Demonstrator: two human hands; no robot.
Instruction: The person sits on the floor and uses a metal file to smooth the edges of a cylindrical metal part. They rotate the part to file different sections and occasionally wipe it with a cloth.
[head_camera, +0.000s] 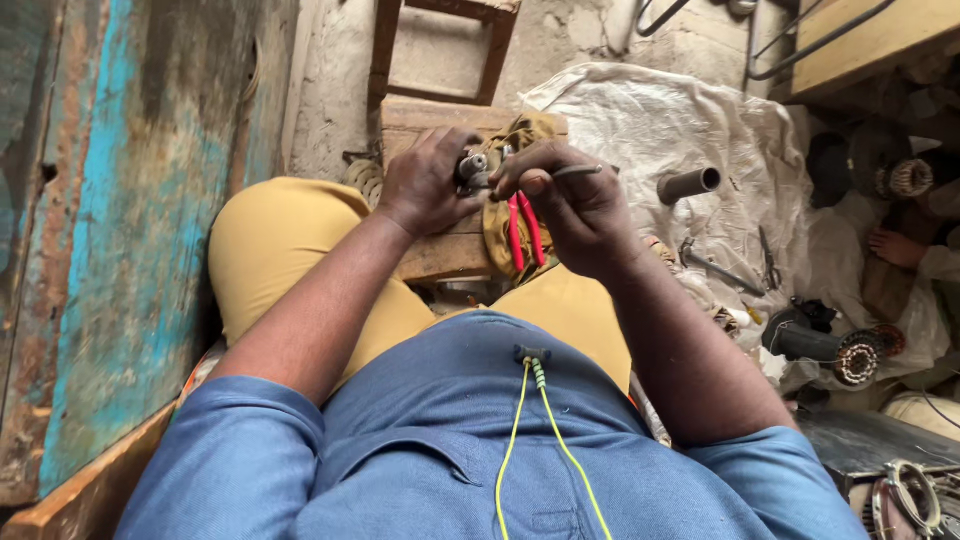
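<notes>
Left hand (425, 180) is clenched around a small grey metal part (472, 170), upper middle of frame; looks like a small motor piece with a round end, can't tell more. Right hand (575, 205) is closed on a thin metal rod-like tool (578, 171), tip end toward the part, the 2 hands touching at the part.

Step in hand, my read: working the tool into or against the metal part while the left hand braces it. Next move likely calls for a steady left grip and fine pressure from the right fingers; slip risk is the tool skidding off the round surface.

Just below the hands: red-handled pliers (525, 228) lying on a mustard-yellow cloth (500, 215), both on a wooden block (440, 255) between the knees.

Right of the hands: white plastic sheet (650, 120) on the floor, with a short grey pipe section (688, 184) and snips (768, 262). Lower right: 1 wound motor armature (830, 350).

Far right edge: another person's hand (895, 247), apart from this work.

Upper middle: wooden stool frame (440, 50). Left side: worn wall with flaking blue paint (130, 220).
</notes>
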